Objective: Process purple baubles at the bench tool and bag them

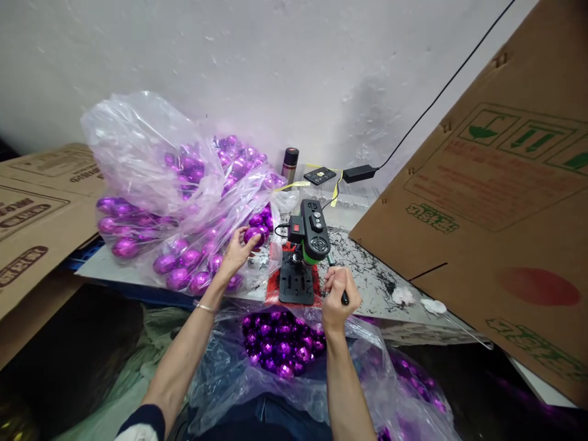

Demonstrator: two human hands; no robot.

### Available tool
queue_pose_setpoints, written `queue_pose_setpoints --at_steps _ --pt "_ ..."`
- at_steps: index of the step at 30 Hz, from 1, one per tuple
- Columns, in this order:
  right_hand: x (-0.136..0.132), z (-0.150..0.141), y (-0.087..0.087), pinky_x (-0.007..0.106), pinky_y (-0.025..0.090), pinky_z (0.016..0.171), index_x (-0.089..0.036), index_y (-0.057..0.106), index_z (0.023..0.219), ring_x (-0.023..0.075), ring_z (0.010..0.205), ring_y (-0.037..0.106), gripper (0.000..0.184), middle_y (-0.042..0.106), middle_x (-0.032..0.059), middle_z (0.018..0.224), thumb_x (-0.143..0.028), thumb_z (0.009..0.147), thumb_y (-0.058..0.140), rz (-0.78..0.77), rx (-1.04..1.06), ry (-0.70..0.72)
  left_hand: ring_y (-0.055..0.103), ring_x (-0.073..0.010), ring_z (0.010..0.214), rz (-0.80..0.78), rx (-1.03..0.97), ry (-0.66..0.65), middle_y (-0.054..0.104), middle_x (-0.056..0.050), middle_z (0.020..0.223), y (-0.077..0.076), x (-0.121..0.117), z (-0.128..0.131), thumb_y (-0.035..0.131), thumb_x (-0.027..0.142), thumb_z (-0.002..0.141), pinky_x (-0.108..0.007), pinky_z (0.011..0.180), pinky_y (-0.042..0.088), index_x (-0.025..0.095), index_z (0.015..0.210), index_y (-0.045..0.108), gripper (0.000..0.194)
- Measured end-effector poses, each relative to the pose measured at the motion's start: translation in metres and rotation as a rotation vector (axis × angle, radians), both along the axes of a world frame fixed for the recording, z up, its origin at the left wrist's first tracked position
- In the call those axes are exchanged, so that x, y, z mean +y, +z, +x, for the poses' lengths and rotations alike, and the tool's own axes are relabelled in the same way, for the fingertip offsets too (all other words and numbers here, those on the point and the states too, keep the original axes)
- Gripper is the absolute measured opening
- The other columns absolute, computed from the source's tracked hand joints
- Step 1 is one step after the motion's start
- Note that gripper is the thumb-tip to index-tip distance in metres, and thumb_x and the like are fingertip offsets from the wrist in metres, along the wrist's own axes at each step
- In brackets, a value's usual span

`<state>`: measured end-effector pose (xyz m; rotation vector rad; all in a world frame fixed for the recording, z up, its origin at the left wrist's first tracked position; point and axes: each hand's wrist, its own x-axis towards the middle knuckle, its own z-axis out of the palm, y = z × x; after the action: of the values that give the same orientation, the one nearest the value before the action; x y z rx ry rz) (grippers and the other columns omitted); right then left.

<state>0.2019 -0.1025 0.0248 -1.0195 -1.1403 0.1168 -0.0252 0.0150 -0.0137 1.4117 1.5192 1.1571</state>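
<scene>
My left hand (239,252) pinches a shiny purple faceted ball (256,236) at the mouth of a clear plastic bag (151,128), left of a small black bench drill press (315,228). My right hand (340,294) is a fist around the press's lever handle (345,298), whose black end sticks out below the fingers. The press has a green ring under its head and a slotted black base plate (296,285) on a red patch of the table. No ball rests on the plate. More purple balls (285,343) fill an open plastic bag at my lap.
Dark shavings litter the white table (362,263). Behind the press stand a spray can (290,164), a black keypad-like device (320,176) and a power adapter (359,174) with a cord. Cardboard boxes flank both sides, the right one (487,184) large and tilted. A white-headed stick (434,307) lies at right.
</scene>
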Motion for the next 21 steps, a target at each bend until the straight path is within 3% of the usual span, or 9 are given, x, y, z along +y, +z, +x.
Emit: queue_pose_setpoints --at_steps 3,7,13,21 --pt "0.003 -0.002 0.012 0.03 0.043 0.061 -0.024 0.047 0.062 0.0135 0.063 0.054 0.051 0.047 -0.0041 0.059 -0.043 0.11 0.052 -0.005 0.031 -0.022 0.082 -0.027 0.086 -0.123 -0.486 -0.134 0.08 -0.012 0.111 -0.011 -0.036 0.004 0.062 0.073 0.099 -0.044 0.081 0.07 0.021 0.141 0.06 0.067" --pt "0.006 -0.002 0.021 0.03 0.042 0.059 -0.025 0.047 0.063 0.0131 0.061 0.053 0.052 0.048 -0.0038 0.06 -0.045 0.11 0.052 -0.028 0.042 -0.023 0.082 -0.0258 0.096 -0.151 -0.65 -0.213 0.08 -0.011 0.122 -0.034 -0.074 0.026 0.072 0.067 0.096 -0.042 0.084 0.07 0.026 0.144 0.063 0.064" --pt "0.003 0.0 0.023 0.031 0.044 0.063 -0.025 0.046 0.064 0.0138 0.064 0.055 0.049 0.046 -0.0039 0.061 -0.041 0.111 0.049 -0.029 -0.018 -0.007 0.08 -0.026 0.109 -0.069 -0.37 -0.141 0.081 -0.013 0.12 -0.068 -0.076 0.073 0.088 0.049 0.085 -0.043 0.1 0.065 0.019 0.135 0.062 0.064" --pt "-0.001 0.003 0.017 0.031 0.045 0.064 -0.025 0.046 0.065 0.0144 0.065 0.055 0.048 0.045 -0.0037 0.061 -0.04 0.111 0.045 -0.05 -0.086 -0.018 0.074 -0.0328 0.121 0.316 0.181 -0.212 0.077 -0.013 0.127 -0.074 -0.069 0.093 0.089 0.038 0.086 -0.05 0.108 0.059 0.02 0.135 0.067 0.056"
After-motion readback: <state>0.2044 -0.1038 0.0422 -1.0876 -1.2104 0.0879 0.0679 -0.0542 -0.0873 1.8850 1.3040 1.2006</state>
